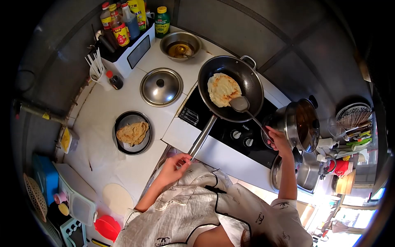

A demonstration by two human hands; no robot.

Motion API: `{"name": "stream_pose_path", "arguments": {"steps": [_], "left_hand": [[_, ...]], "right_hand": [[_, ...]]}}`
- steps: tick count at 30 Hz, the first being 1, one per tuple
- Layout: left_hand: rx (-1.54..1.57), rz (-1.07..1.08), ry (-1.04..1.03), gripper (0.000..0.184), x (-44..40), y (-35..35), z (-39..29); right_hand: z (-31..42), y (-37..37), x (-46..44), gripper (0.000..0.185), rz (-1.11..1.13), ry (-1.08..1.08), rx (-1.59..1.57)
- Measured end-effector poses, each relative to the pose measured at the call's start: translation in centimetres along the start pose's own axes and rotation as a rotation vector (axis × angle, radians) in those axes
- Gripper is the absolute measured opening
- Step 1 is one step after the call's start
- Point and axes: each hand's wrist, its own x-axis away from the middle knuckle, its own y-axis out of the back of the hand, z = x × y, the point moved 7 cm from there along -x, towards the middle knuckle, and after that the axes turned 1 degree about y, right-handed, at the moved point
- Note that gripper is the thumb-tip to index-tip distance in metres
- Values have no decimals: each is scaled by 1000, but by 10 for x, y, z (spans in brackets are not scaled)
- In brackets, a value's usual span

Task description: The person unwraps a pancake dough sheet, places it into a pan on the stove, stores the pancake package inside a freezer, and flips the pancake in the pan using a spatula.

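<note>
A dark wok [253,92] with a long metal handle sits on the black stove. Inside it lies a round browned flatbread [223,88], with the blade of a spatula [240,103] against its lower right edge. My right hand [278,140] is closed round the spatula's handle. At the end of the wok's handle [204,136] is my left hand [176,166], its fingers curled by the tip; whether they grip it is hard to tell. Left of the wok, a dark plate [149,136] holds another browned flatbread [132,133].
A steel lid [161,87] and a metal bowl [180,41] of yellowish liquid stand behind the plate. Bottles [120,31] fill a rack at the back left. A glass-lidded steel pot [290,123] is right of the wok, beside a sink [308,171]. A pale dough round [117,197] lies front left.
</note>
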Motion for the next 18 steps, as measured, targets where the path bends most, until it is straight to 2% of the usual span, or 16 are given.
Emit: {"name": "stream_pose_path", "arguments": {"steps": [1,4,5,6,12,15,18], "left_hand": [[-3,6,16,17,0,-1,0],[-8,24,50,17,0,-4,-4],[-7,27,55,18,0,-6,-6],[-7,31,61,18,0,-8,-7],[-3,-65,-24,16,-4,-3,-5],[-100,-273,-22,23,-10,4,2],[-516,-476,-314,36,-23,-1,-19]], "right_hand": [[4,1,2,34,16,8,-12],[2,-4,-21,38,-159,323,195],[12,-10,-25,39,-304,647,493],[50,-29,1,41,-417,806,754],[48,-52,-27,54,-386,765,1058],[31,-51,-26,58,-372,684,1119],[16,-38,-24,58,-373,627,1122]]}}
